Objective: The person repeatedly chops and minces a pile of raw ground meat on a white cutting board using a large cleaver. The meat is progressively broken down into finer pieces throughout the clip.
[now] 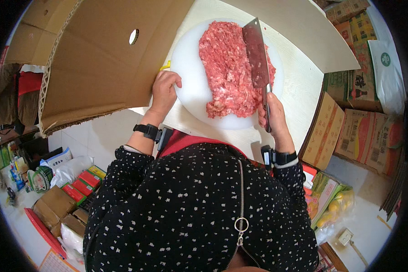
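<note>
A flattened mass of minced meat [224, 71] lies on a round white cutting board [190, 81] before me. My right hand [273, 114] is closed around the handle of a meat cleaver [256, 54]. The cleaver's broad blade, smeared reddish, lies over the right part of the meat, its far end pointing away from me. At the board's left edge rests my left hand [165, 90], fingers curled, with the thumb side by the rim; whether it grips the rim is not plain. Just beyond it a small yellow thing [165, 66] shows beside the cardboard.
Cardboard panels stand left [98, 61] and right [302, 27] of the board on a white table [292, 102]. Stacked cartons [367, 139] are at the right. Boxes [54, 204] and bags [74, 168] lie low at the left; bagged yellow fruit [336, 207] sits low at the right.
</note>
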Tool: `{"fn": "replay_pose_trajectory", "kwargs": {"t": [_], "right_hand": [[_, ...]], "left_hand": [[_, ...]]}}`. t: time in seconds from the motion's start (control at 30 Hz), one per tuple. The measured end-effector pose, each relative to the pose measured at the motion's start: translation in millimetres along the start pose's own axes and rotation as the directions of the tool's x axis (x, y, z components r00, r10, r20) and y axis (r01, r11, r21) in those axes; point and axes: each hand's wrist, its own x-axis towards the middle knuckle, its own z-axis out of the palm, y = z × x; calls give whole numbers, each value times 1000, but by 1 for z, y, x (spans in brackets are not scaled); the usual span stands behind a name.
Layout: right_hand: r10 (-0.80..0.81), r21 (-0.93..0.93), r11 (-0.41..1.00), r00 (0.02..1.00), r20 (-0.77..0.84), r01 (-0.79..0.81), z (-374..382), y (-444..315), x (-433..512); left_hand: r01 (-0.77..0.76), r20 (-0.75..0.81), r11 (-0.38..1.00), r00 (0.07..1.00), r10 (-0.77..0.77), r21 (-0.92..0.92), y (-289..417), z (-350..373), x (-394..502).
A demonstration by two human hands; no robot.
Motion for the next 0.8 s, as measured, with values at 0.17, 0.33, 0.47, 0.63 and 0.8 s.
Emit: {"fn": "replay_pose_trajectory", "kwargs": {"t": [0.17,0.33,0.47,0.63,0.8], "right_hand": [[-263,-35,963,962,80,266,-22,-9,-25],[-486,-200,845,869,96,495,-48,-8,-54],[-526,-729,582,851,1,360,-71,16,-70],[-432,-853,383,885,174,354,-95,46,-108],[-371,-884,241,880,297,400,-98,58,-122]], "left_hand": [[43,5,999,999,-43,4,1,0,0],[15,-8,1000,1000,-14,23,1,1,1],[18,-10,1000,1000,-17,13,1,1,-1],[15,8,999,1000,-16,34,0,1,-3],[-9,3,999,1000,9,31,-2,2,-1]]}}
